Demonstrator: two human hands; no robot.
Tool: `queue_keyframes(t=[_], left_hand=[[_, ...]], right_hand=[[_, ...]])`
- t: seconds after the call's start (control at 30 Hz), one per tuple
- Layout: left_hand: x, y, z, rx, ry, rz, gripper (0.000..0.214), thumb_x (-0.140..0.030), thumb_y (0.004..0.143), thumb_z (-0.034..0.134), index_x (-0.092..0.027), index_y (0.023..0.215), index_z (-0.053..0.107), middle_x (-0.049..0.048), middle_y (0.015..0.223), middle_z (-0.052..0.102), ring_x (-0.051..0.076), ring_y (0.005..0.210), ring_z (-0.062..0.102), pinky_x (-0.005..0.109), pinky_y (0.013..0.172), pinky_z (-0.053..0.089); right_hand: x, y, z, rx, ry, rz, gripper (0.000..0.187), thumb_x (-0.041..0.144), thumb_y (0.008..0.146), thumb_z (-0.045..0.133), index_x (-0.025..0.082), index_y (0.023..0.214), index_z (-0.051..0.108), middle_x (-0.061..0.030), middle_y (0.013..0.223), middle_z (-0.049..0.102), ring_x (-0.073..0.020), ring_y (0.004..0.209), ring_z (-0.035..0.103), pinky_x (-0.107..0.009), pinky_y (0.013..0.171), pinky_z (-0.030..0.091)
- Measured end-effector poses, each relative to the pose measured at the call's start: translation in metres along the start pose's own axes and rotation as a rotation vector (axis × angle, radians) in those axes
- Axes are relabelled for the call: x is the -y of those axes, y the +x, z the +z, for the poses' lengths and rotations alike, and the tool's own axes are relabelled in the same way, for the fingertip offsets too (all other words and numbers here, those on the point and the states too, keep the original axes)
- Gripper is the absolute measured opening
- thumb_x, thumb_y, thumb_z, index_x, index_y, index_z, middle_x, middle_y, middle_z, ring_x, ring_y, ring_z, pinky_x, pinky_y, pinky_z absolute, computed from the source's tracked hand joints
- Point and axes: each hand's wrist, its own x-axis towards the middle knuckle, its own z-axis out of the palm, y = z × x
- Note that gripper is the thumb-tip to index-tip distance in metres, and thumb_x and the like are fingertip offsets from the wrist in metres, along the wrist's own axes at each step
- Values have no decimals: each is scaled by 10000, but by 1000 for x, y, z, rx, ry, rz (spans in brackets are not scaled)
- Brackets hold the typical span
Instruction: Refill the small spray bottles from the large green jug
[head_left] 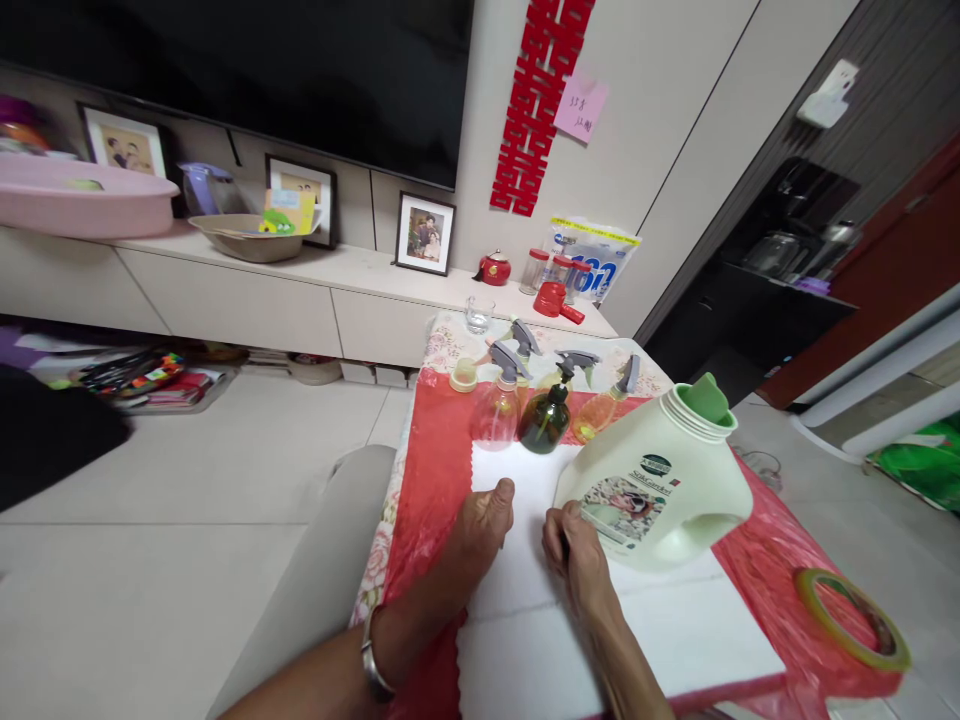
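My left hand [482,525] is closed with its thumb up, above the white cloth [517,575]. Curled into a loose fist, my right hand [577,550] is beside the lower left of a large pale green jug [660,480]. I cannot make out anything held in either hand. The jug's mouth is uncapped, and a green piece shows inside it. Just past my hands stand a clear pink spray bottle [496,415], a dark green pump bottle [545,420] and a yellowish spray bottle [595,415], tilted in view.
Red plastic sheeting [431,440] covers the small table. A roll of tape [853,618] lies at its right corner. Behind the bottles are more spray heads, a pale yellow cap [463,376] and a glass cup [478,315]. A low cabinet [262,300] runs along the wall.
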Motion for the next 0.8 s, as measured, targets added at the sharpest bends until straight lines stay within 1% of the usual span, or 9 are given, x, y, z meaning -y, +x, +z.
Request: queue_keyframes(t=[0.13,0.33,0.6,0.8], left_hand=[[-2,-2,0,24,-6,7,599,-637,978,247,-241,545,369,-33,511,345,135,503,329,317,532,260],[0,0,2,48,-34,-1,618,-683,953,242,-238,539,352,-48,505,304,120,496,289,315,526,226],[9,2,3,21,-17,11,634,-684,955,255,-233,521,355,-46,493,310,117,493,305,308,527,243],[9,3,2,59,-53,28,626,-657,967,241,-243,513,362,-30,484,328,131,475,319,314,510,254]], right_hand=[[3,0,-1,7,22,25,740,827,898,282,191,519,295,16,485,265,-75,477,249,-249,467,174],[3,2,1,3,46,25,724,820,899,302,191,539,302,18,499,278,-76,489,243,-248,474,186],[0,3,3,-1,62,9,709,802,905,322,194,544,295,18,494,281,-75,485,239,-250,476,189],[-1,4,3,8,70,8,689,784,914,334,195,557,294,19,499,295,-75,490,243,-249,487,202]])
